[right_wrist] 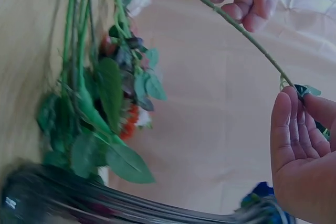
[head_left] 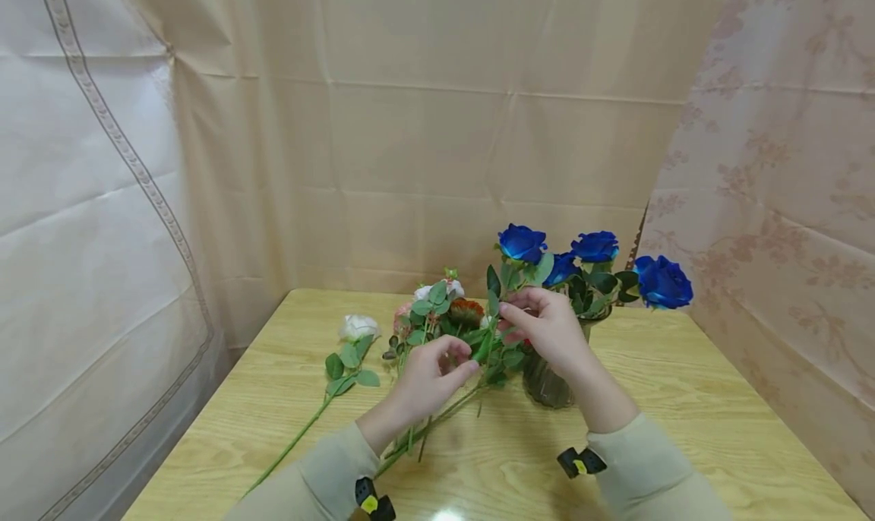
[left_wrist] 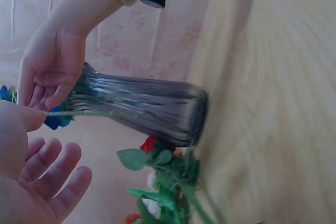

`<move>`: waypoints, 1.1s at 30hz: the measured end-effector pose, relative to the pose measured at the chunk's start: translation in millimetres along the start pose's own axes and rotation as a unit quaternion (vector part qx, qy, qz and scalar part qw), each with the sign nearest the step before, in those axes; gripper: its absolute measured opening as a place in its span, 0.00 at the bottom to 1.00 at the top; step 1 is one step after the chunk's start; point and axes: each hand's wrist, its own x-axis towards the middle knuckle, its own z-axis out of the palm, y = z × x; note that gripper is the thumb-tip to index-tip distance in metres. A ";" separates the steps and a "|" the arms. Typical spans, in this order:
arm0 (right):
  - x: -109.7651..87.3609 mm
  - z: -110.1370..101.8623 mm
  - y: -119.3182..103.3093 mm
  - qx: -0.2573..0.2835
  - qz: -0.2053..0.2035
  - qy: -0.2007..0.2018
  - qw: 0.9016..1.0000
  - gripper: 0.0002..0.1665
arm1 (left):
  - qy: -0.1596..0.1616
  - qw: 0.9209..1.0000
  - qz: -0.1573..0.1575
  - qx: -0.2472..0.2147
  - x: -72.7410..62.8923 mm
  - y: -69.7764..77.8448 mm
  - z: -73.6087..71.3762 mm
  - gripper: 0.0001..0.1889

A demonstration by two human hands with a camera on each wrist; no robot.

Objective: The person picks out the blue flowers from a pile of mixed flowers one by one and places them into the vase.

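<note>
My right hand (head_left: 549, 333) pinches the stem of a blue rose (head_left: 522, 243), just at its leaves, above the loose flowers and left of the glass vase (head_left: 549, 384). The bare lower stem (right_wrist: 236, 27) slants past my left hand (head_left: 431, 373), crossing its fingers in the right wrist view. Thumb and fingers of that left hand are parted and relaxed, the thumb right by the stem in the left wrist view. More blue roses (head_left: 663, 282) stand in the vase, their blooms leaning out over its mouth.
A pile of mixed flowers lies beside the vase, including an orange bloom (head_left: 467, 313) and pink flowers (head_left: 402, 320). Farther left, a single white rose (head_left: 358, 327) lies on the wooden table (head_left: 649, 430). Beige curtains (head_left: 410, 141) hang behind.
</note>
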 end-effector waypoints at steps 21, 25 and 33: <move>13.9 -59.9 -82.2 -0.124 -0.125 0.076 0.981 0.14 | 0.076 0.991 0.083 0.067 40.6 25.1 -31.6 0.14; 17.3 -72.7 -95.8 -0.148 -0.130 0.095 0.976 0.15 | 0.079 0.990 0.082 0.078 49.7 31.3 -33.8 0.15; 20.5 -90.8 -117.5 -0.167 -0.125 0.134 0.969 0.15 | 0.067 0.994 0.073 0.047 67.3 37.4 -42.6 0.17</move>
